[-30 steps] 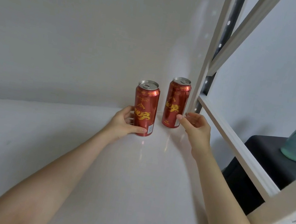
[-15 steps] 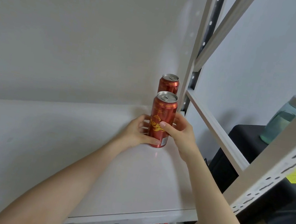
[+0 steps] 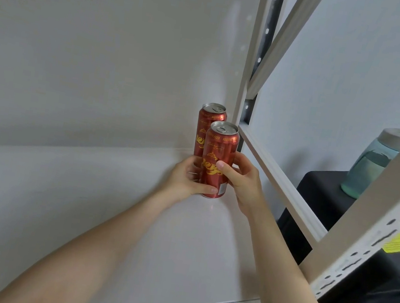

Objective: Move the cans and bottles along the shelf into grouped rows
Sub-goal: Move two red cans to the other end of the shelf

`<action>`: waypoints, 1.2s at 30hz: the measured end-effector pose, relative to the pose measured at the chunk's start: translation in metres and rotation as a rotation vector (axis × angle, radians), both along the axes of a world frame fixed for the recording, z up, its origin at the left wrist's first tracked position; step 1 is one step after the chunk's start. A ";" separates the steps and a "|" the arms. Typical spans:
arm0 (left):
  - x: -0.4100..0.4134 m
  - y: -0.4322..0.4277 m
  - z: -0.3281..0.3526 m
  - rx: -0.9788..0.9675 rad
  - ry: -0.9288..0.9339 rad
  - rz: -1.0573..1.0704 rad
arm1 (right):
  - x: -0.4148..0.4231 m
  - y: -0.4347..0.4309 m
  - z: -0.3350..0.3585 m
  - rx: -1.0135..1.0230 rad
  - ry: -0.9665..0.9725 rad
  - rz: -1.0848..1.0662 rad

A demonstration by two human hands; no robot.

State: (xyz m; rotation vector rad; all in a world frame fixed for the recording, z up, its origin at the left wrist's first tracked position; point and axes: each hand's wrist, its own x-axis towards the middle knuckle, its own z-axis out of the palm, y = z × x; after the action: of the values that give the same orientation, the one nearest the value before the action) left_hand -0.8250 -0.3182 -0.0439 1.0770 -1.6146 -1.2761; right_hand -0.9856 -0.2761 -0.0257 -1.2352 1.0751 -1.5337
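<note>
Just right of the frame's centre, two red cans with gold lettering stand upright on the white shelf (image 3: 105, 215), close to its far right corner. The front can (image 3: 220, 152) hides part of the rear can (image 3: 207, 122); whether the two touch cannot be told. Both hands hold the front can. The left hand (image 3: 188, 177) wraps its left side, thumb lying across the front near the base. The right hand (image 3: 242, 181) curls round its right side, thumb pressed on the front at mid-height. The can's base appears to sit on the shelf. The rack's pale post (image 3: 252, 55) rises just right of the cans. At the right edge a teal jar (image 3: 370, 168) stands on a black stand (image 3: 317, 196), partly behind a slanting rack bar.
</note>
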 end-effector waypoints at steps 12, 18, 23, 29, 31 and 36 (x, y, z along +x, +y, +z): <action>-0.003 -0.023 -0.002 -0.011 0.018 0.050 | -0.003 -0.029 -0.003 -0.003 -0.002 0.019; -0.001 -0.029 -0.005 -0.018 -0.015 0.047 | -0.002 -0.032 -0.005 0.014 0.021 0.010; -0.001 -0.027 -0.002 -0.029 -0.029 0.034 | -0.002 -0.031 -0.003 0.032 0.029 0.010; 0.007 -0.025 -0.002 -0.038 -0.100 0.017 | -0.004 -0.022 0.005 0.076 0.073 -0.014; 0.015 -0.023 -0.002 -0.056 -0.157 0.027 | -0.004 -0.016 0.009 0.105 0.094 -0.061; 0.040 -0.006 0.003 -0.242 -0.368 0.095 | 0.005 0.007 0.004 0.131 0.318 -0.331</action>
State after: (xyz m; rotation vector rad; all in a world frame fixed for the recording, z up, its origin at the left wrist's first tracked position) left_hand -0.7852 -0.3237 -0.0405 1.2681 -1.9060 -0.8261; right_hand -0.9801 -0.2690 -0.0218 -1.2837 1.6287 -1.5076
